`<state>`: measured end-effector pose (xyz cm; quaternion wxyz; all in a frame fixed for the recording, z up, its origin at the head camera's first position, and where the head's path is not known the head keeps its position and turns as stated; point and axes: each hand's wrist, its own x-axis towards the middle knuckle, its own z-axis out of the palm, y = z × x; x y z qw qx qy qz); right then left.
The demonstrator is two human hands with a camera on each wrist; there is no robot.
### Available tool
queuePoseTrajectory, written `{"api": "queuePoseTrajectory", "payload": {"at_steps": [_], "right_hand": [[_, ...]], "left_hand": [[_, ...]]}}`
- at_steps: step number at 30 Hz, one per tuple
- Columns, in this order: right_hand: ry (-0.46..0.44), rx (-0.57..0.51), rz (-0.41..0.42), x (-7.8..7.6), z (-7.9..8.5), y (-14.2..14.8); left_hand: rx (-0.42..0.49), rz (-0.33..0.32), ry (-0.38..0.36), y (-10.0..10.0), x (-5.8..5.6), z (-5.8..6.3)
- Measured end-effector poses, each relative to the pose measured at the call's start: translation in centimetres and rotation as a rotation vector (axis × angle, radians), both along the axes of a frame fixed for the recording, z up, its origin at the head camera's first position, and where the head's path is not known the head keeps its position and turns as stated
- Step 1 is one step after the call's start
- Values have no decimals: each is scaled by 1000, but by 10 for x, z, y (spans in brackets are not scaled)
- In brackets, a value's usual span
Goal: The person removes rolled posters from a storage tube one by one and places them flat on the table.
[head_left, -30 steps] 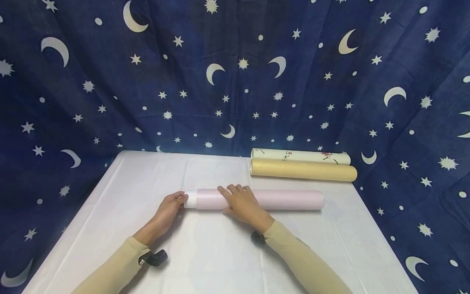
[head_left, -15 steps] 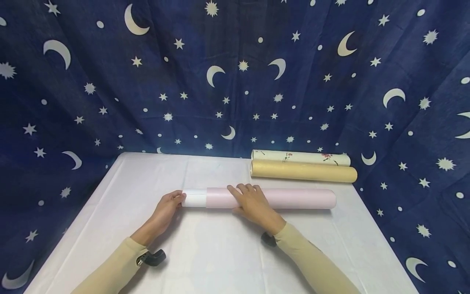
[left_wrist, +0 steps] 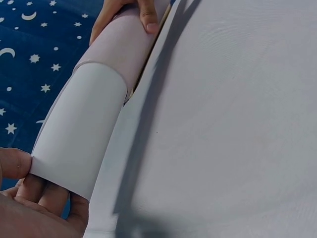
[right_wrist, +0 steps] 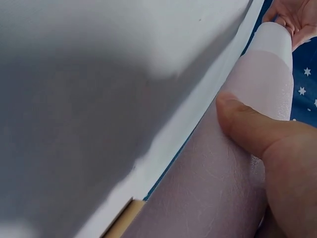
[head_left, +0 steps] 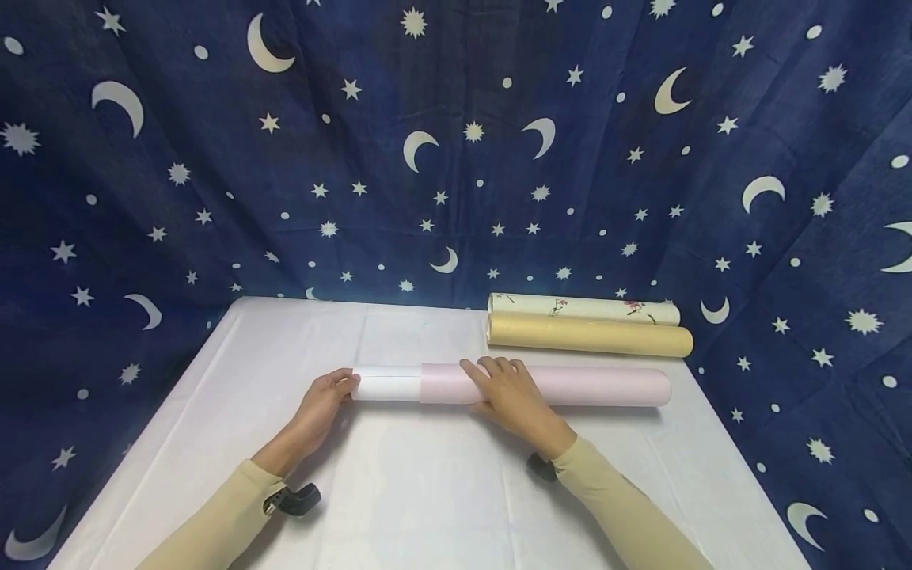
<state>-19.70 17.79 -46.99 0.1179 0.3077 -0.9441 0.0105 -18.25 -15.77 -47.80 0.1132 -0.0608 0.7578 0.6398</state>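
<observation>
A white tube (head_left: 388,383) sticks out of the left end of a pink tube (head_left: 598,386), both lying level across the middle of the table. With thumb outside and fingers tucked into its open end, my left hand (head_left: 317,408) pinches the white tube's rim; the left wrist view shows these fingers (left_wrist: 52,198) up close. My right hand (head_left: 516,400) grips the pink tube from above, a little left of its middle. Along the near side of the pink tube lies the right thumb (right_wrist: 247,124) in the right wrist view.
Two more rolls lie side by side at the back right: a yellow roll (head_left: 587,334) in front, a cream roll with red blossoms (head_left: 598,305) behind it. A white cloth covers the table (head_left: 427,491). A dark blue star-patterned curtain (head_left: 456,158) rises behind it.
My right hand has slid the pink tube to the right, so a longer stretch of the white tube shows. My left hand has stayed at the white end, shifting only slightly left.
</observation>
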Motion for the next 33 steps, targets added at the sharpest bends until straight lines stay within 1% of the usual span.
{"api": "queuePoseTrajectory", "payload": {"at_steps": [8,14,20,24,27,33], "right_hand": [[47,5,1,0,1,20],[53,27,-1,-1,3,32],[55,22,-2,-4,6,40],[78,17,5,-6,5,44],[80,9,11,-6,4,47],[58,1,-20,-7,4,55]], "left_hand": [[-1,3,-1,-3,-1,2],[6,10,2,-5,-2,4],[17,17,13,-9,-2,5],[9,16,9,-14,-2,5],[-15,16,-3,-18,0,5],[-3,26,31,-27,1,6]]}}
